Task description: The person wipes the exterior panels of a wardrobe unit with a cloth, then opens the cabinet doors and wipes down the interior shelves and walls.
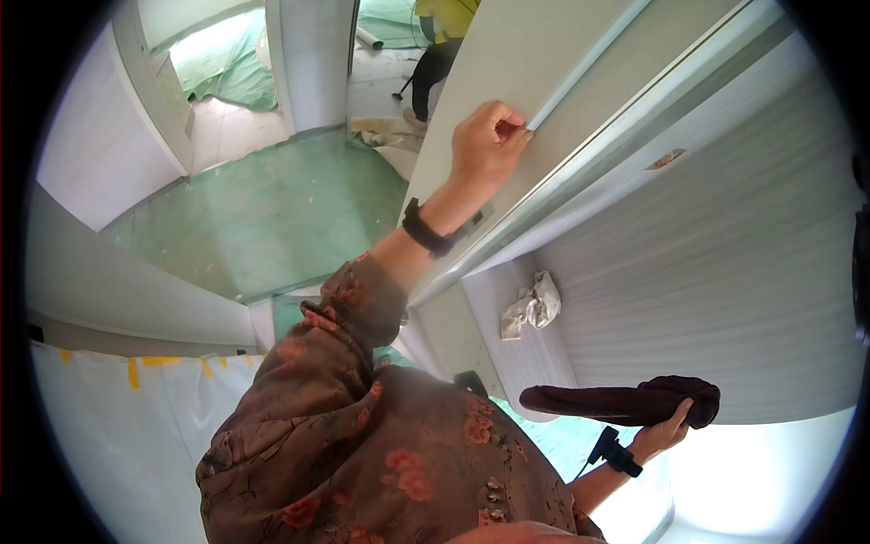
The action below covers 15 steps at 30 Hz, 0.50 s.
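Observation:
My left hand (491,147) is raised against a pale door-like panel (507,54), its thumb and forefinger pinched together. The fingertips meet the lower end of a narrow light strip (584,71) that runs up the panel. Whether they grip the strip or a small thing at its end is hidden. Low on the right, my right hand (666,433) is closed around a dark brown cloth (625,402), which is bunched at the hand and stretches out to the left. Both wrists wear black bands.
A crumpled whitish cloth (535,304) lies on a pale ledge beside the grey grained wall panel (716,254). Green sheeting (281,213) covers the floor. Taped plastic (136,426) hangs at lower left. Another person (439,54) in yellow stands beyond the doorway.

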Each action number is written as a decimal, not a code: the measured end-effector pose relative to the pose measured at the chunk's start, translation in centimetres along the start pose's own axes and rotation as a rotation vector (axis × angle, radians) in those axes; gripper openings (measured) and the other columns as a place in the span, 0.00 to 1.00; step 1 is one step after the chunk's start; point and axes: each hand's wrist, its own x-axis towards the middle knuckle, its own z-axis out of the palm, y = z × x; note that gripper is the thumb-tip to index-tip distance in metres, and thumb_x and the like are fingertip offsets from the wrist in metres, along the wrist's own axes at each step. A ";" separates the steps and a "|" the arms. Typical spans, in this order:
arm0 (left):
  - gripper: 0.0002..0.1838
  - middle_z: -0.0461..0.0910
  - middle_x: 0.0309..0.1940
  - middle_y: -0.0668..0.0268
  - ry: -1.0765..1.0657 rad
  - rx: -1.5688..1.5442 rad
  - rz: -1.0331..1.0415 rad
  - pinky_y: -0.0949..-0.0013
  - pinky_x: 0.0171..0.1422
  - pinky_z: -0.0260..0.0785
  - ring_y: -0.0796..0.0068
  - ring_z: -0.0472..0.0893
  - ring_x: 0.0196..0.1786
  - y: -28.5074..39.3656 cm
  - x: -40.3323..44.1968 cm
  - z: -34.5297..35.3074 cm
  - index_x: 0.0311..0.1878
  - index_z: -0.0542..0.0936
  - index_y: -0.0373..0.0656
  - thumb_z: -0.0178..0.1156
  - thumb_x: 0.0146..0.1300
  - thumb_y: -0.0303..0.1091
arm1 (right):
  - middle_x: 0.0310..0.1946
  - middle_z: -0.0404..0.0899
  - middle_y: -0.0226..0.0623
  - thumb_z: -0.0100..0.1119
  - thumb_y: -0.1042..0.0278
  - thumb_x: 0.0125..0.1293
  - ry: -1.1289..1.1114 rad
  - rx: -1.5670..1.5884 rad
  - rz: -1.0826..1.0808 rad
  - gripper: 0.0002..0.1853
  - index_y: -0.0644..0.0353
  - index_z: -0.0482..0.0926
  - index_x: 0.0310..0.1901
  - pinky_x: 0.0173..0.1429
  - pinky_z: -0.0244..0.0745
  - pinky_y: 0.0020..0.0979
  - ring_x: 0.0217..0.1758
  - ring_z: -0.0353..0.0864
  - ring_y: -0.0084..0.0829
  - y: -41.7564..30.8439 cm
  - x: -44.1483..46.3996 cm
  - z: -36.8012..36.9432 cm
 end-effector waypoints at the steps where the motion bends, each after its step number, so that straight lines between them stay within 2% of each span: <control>1: 0.08 0.82 0.27 0.63 0.000 -0.020 -0.008 0.74 0.36 0.73 0.76 0.82 0.30 -0.1 -0.2 -0.1 0.35 0.79 0.39 0.68 0.52 0.26 | 0.39 0.82 0.48 0.60 0.49 0.64 -0.001 -0.004 0.001 0.27 0.69 0.76 0.50 0.38 0.86 0.39 0.37 0.84 0.40 0.2 0.0 -0.1; 3: 0.08 0.82 0.27 0.63 -0.003 -0.037 -0.024 0.74 0.36 0.73 0.77 0.82 0.30 -0.2 -0.3 -0.2 0.34 0.79 0.39 0.68 0.52 0.26 | 0.41 0.79 0.48 0.60 0.58 0.66 0.003 0.019 0.022 0.25 0.73 0.72 0.54 0.37 0.85 0.41 0.38 0.82 0.41 0.6 0.3 -0.2; 5: 0.08 0.79 0.27 0.62 -0.011 -0.011 0.020 0.71 0.32 0.72 0.72 0.80 0.27 -0.1 -0.2 -0.3 0.32 0.76 0.38 0.66 0.52 0.22 | 0.42 0.79 0.49 0.60 0.58 0.65 0.009 0.017 0.041 0.25 0.73 0.72 0.54 0.37 0.85 0.41 0.39 0.82 0.42 0.5 0.1 0.0; 11: 0.08 0.78 0.27 0.62 0.024 0.012 0.091 0.71 0.31 0.72 0.71 0.80 0.27 -0.4 -0.4 0.0 0.32 0.76 0.38 0.66 0.51 0.21 | 0.43 0.79 0.49 0.60 0.58 0.65 0.002 0.039 0.053 0.26 0.73 0.72 0.54 0.38 0.86 0.42 0.39 0.83 0.43 1.3 -0.1 0.1; 15: 0.08 0.81 0.29 0.64 0.048 -0.015 0.110 0.73 0.35 0.73 0.76 0.81 0.30 -0.8 -0.6 -0.2 0.35 0.78 0.40 0.68 0.53 0.26 | 0.43 0.79 0.49 0.60 0.58 0.65 0.031 0.019 0.052 0.26 0.73 0.72 0.54 0.38 0.86 0.42 0.40 0.83 0.43 0.9 -0.1 0.3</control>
